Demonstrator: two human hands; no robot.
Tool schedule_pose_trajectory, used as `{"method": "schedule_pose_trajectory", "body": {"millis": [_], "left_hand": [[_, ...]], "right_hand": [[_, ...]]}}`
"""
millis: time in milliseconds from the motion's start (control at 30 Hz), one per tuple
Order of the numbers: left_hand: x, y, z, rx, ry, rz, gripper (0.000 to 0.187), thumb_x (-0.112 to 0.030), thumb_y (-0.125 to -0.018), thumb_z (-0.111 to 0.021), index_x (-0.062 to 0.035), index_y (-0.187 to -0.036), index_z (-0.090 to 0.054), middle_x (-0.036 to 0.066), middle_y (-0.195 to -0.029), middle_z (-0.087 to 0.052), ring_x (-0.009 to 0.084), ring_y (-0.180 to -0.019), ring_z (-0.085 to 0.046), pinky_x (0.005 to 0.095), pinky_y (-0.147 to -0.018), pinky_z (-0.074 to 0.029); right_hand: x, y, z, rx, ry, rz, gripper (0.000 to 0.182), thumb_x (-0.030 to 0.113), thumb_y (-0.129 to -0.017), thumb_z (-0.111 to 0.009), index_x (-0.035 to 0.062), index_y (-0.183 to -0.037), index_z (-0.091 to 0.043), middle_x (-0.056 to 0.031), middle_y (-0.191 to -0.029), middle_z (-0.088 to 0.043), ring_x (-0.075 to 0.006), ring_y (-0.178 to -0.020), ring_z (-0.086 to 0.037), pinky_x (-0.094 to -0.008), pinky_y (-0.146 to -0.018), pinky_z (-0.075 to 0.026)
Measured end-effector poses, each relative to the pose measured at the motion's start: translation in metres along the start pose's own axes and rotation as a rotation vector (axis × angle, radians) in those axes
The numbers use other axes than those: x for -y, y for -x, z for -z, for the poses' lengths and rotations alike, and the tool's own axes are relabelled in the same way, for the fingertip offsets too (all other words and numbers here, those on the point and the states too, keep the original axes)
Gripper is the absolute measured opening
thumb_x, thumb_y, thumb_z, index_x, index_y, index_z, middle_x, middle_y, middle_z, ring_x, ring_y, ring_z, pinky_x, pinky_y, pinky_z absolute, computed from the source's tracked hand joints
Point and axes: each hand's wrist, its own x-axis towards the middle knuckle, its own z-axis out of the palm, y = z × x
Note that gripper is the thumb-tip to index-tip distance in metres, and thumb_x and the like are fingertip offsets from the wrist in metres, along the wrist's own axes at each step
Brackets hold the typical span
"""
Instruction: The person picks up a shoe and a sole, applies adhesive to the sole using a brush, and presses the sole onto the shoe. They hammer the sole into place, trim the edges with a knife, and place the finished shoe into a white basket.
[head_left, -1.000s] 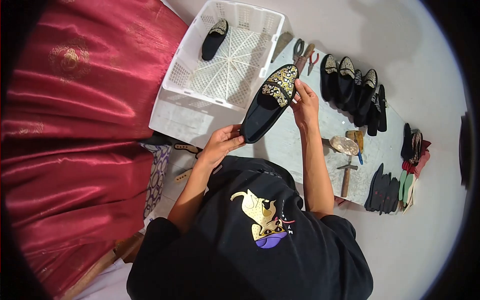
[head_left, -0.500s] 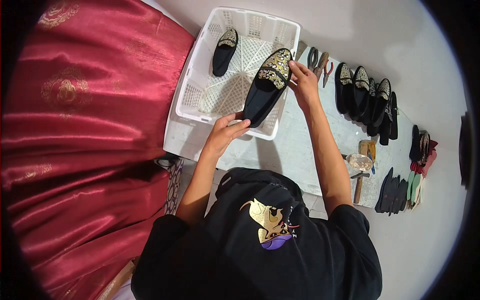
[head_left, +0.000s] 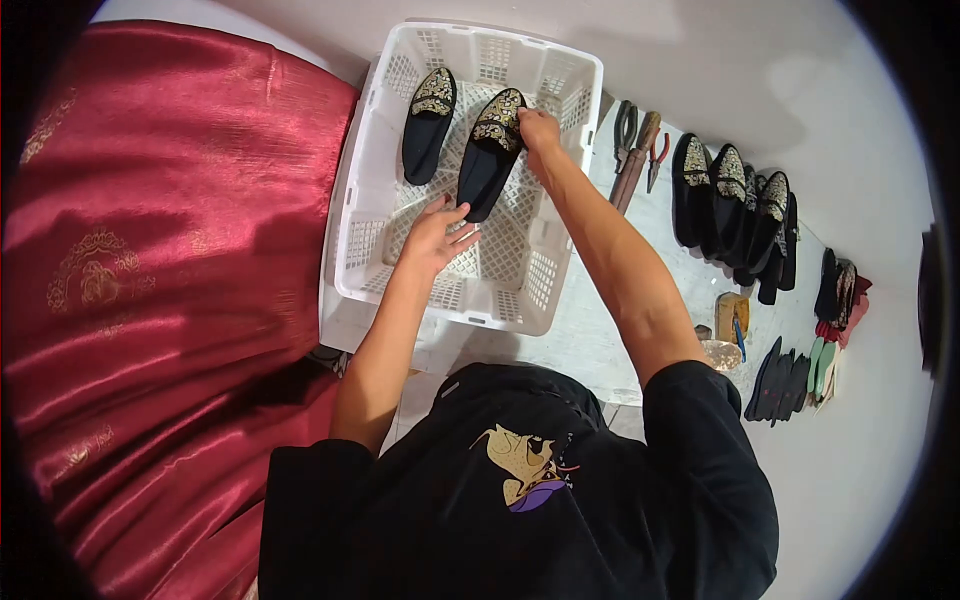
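Note:
A black backless loafer (head_left: 487, 172) with a gold-patterned upper is inside the white plastic basket (head_left: 520, 283), toe pointing away from me. My right hand (head_left: 540, 132) grips its patterned upper on the right side, fingers closed and partly hidden. At the heel, my left hand (head_left: 436, 236) has its fingers spread, with the thumb tip at the heel's edge. A matching loafer (head_left: 428, 135) lies to the left of it on the basket floor, roughly parallel.
Pliers and other hand tools (head_left: 640, 150) lie right of the basket. Several similar loafers (head_left: 735, 205) line the table's wall side. Farther right are a round pale dish (head_left: 722, 354), black shoe-shaped pieces (head_left: 778, 382) and green pieces (head_left: 824, 366). Red satin cloth (head_left: 200, 200) hangs at left.
The loafer has moved down and left into the basket, beside the other one. My left hand has loosened from the heel and spread its fingers; my right hand still holds the upper.

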Motion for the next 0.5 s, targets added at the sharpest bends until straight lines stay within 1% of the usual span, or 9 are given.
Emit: {"method": "schedule_pose_trajectory", "body": {"millis": [67,100,167,200,267,300,367,433,500], "left_hand": [[-0.001,-0.010,-0.005,-0.139,0.130,0.000,0.074,-0.001,-0.091,-0.075,-0.0108,-0.151,-0.031,0.018,-0.142,-0.048,0.0366,-0.134,-0.045,0.0544,-0.107,-0.052],[0.001,-0.019,-0.001,-0.147,0.134,0.009,0.074,-0.001,-0.091,-0.075,-0.0108,-0.151,-0.031,0.018,-0.142,-0.048,0.0366,-0.134,-0.045,0.0544,-0.107,-0.052],[0.003,-0.038,0.004,-0.181,0.231,0.021,0.061,0.002,-0.091,-0.074,-0.0123,-0.138,-0.037,0.019,-0.142,-0.048,0.0360,-0.137,-0.043,0.0571,-0.109,-0.050],[0.002,-0.043,0.004,-0.188,0.231,0.027,0.061,0.002,-0.091,-0.074,-0.0123,-0.138,-0.037,0.019,-0.142,-0.048,0.0360,-0.137,-0.043,0.0571,-0.109,-0.050],[0.003,-0.052,0.005,-0.195,0.296,-0.003,0.052,0.001,-0.090,-0.075,-0.0124,-0.127,-0.041,0.019,-0.139,-0.049,0.0356,-0.138,-0.044,0.0559,-0.110,-0.049],[0.000,-0.055,0.003,-0.205,0.294,0.005,0.052,0.001,-0.090,-0.075,-0.0124,-0.127,-0.041,0.019,-0.139,-0.049,0.0356,-0.138,-0.044,0.0559,-0.110,-0.049],[-0.004,-0.059,-0.001,-0.221,0.299,-0.007,0.048,-0.002,-0.091,-0.077,-0.0098,-0.127,-0.046,0.015,-0.136,-0.051,0.0340,-0.134,-0.048,0.0520,-0.112,-0.049],[-0.007,-0.058,-0.009,-0.253,0.303,-0.023,0.048,-0.001,-0.091,-0.077,-0.0092,-0.127,-0.046,0.015,-0.135,-0.052,0.0341,-0.133,-0.049,0.0512,-0.113,-0.049],[-0.008,-0.057,-0.012,-0.285,0.302,-0.038,0.048,0.000,-0.091,-0.076,-0.0087,-0.127,-0.045,0.015,-0.133,-0.054,0.0342,-0.132,-0.050,0.0504,-0.113,-0.049]], "right_hand": [[0.003,-0.011,-0.006,-0.016,0.091,-0.001,0.031,0.019,-0.098,-0.066,-0.0076,-0.114,-0.069,-0.0136,-0.102,-0.074,-0.0223,-0.090,-0.067,-0.0371,-0.084,-0.053],[0.000,-0.021,-0.007,0.038,0.153,-0.017,0.032,0.019,-0.098,-0.067,-0.0076,-0.116,-0.069,-0.0136,-0.103,-0.074,-0.0219,-0.090,-0.067,-0.0365,-0.084,-0.052],[-0.004,-0.042,-0.011,0.126,0.238,-0.011,0.034,0.020,-0.097,-0.068,-0.0077,-0.117,-0.071,-0.0133,-0.103,-0.074,-0.0206,-0.091,-0.066,-0.0344,-0.084,-0.051],[-0.004,-0.049,-0.014,0.127,0.239,-0.021,0.034,0.020,-0.097,-0.068,-0.0077,-0.117,-0.071,-0.0133,-0.103,-0.074,-0.0206,-0.091,-0.066,-0.0344,-0.084,-0.051],[-0.004,-0.061,-0.017,0.141,0.464,0.065,0.035,0.023,-0.097,-0.069,-0.0074,-0.114,-0.073,-0.0129,-0.103,-0.075,-0.0208,-0.092,-0.067,-0.0343,-0.086,-0.051],[-0.009,-0.069,-0.023,0.101,0.461,0.132,0.036,0.032,-0.091,-0.073,-0.0003,-0.105,-0.078,-0.0195,-0.100,-0.077,-0.0306,-0.095,-0.074,-0.0391,-0.087,-0.054],[-0.019,-0.082,-0.025,0.087,0.471,0.145,0.037,0.034,-0.090,-0.074,0.0011,-0.108,-0.078,-0.0201,-0.104,-0.077,-0.0317,-0.097,-0.074,-0.0394,-0.089,-0.054],[-0.015,-0.086,-0.029,0.045,0.543,0.180,0.041,0.037,-0.088,-0.076,0.0043,-0.112,-0.079,-0.0210,-0.109,-0.077,-0.0342,-0.103,-0.074,-0.0401,-0.093,-0.055],[-0.013,-0.084,-0.033,0.052,0.542,0.193,0.041,0.038,-0.087,-0.076,0.0040,-0.110,-0.079,-0.0210,-0.107,-0.077,-0.0343,-0.102,-0.074,-0.0401,-0.093,-0.056]]}}
